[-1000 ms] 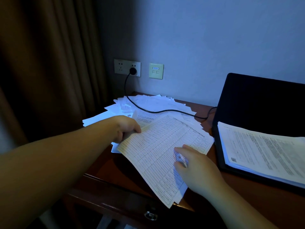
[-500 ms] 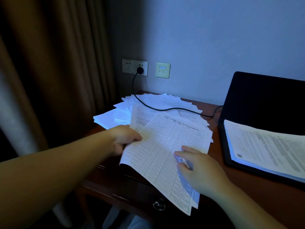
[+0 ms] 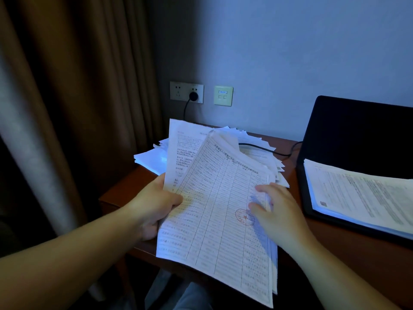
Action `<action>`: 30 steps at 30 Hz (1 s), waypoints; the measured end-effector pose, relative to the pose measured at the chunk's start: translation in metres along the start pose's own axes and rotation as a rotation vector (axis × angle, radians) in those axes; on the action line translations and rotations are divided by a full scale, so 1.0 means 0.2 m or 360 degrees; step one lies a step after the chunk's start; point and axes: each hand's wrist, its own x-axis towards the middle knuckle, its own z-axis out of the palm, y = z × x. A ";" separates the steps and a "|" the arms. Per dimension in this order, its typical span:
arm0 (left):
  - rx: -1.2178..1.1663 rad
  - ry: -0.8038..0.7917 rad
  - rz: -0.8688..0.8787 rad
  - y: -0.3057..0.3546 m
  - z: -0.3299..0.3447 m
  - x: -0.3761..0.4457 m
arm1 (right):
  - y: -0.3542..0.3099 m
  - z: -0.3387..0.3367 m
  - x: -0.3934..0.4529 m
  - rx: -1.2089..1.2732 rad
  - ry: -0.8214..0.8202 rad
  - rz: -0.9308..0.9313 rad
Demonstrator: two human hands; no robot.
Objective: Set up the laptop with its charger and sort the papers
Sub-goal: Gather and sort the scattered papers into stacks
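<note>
Left fingers (image 3: 154, 227) are curled under the sheaf (image 3: 219, 215), thumb pinching its left edge from the top. Left hand (image 3: 152, 209) carries the load. Right fingers (image 3: 263, 191) are straight and slightly spread, lying flat on the top sheet beside the red stamp (image 3: 245, 217); right hand (image 3: 277, 211) steadies, doesn't grip.

Change: 1 s ago the sheaf lay flat on the desk (image 3: 125, 189) w/ both hands pressing on it. Half a sec ago its near end overhung the desk edge. Now it is lifted clear and tilted up toward the camera, a 2nd sheet fanning out behind the top-left corner. Camera has also come closer.

Meaning, as judged: one batch has been pulled from the loose pile (image 3: 152, 157) for squaring or sorting; rest of pile remains on desk, unsorted, w/ the cable (image 3: 263, 149) lying across it.

Charger side: plug (image 3: 193, 96) is seated in the socket (image 3: 186, 92); cable runs to the laptop (image 3: 362, 135), open at right. The join at the laptop is too dark to confirm. A separate stack (image 3: 362, 198) rests on its keyboard area.
</note>
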 end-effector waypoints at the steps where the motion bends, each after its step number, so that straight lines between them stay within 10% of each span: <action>1: -0.0011 0.0000 0.0028 -0.01 0.00 -0.02 | -0.01 0.00 0.00 0.0102 0.0063 0.0043; 11: -0.0043 0.0091 0.0467 0.02 0.04 -0.12 | -0.10 -0.07 0.09 0.1356 0.0269 0.0453; 16: -0.0044 0.0147 0.0636 0.05 0.08 -0.08 | -0.12 -0.15 0.14 0.1463 -0.0065 0.0390; 30: -0.0286 -0.0228 0.0570 0.18 0.21 0.12 | -0.04 -0.33 0.28 0.1533 0.0244 0.0258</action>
